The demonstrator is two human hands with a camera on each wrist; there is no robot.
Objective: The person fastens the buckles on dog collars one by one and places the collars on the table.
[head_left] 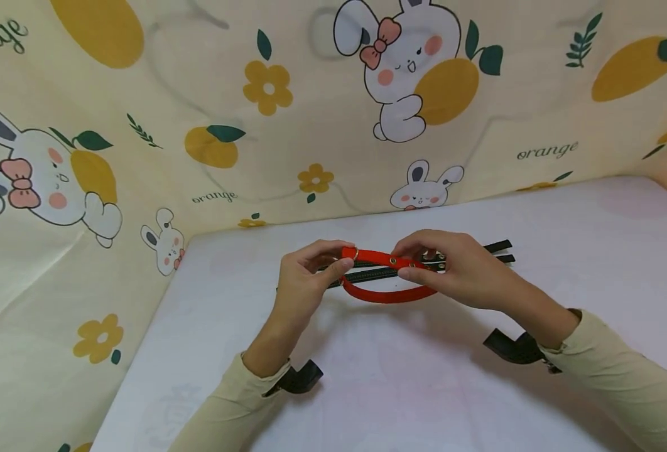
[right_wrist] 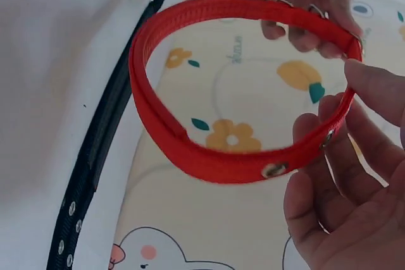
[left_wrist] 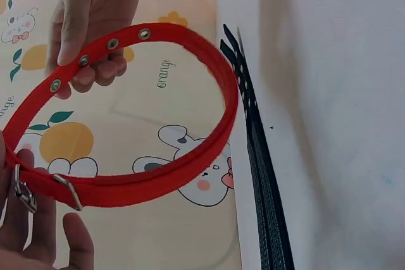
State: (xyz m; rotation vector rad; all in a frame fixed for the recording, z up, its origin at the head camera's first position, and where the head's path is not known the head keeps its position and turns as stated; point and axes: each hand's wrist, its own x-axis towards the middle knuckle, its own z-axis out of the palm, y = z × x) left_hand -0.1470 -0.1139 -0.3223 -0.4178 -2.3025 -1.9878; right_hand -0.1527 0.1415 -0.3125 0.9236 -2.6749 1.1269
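Note:
A red collar (head_left: pixel 390 297) is bent into a loop above the table, held up between both hands. My left hand (head_left: pixel 299 282) pinches it at the buckle end, thumb in front. In the left wrist view a metal buckle (left_wrist: pixel 25 195) and a metal loop show on that end. My right hand (head_left: pixel 463 267) pinches the other end between thumb and fingers, along the row of metal eyelets. In the right wrist view an eyelet (right_wrist: pixel 274 170) shows just left of the right fingers. The two ends come together near the left hand.
Two black straps (left_wrist: pixel 259 169) with metal eyelets lie side by side on the white table (head_left: pixel 379 376), beyond the hands in the head view. A cream cloth (head_left: pixel 288 150) printed with rabbits and oranges rises behind and to the left of the table.

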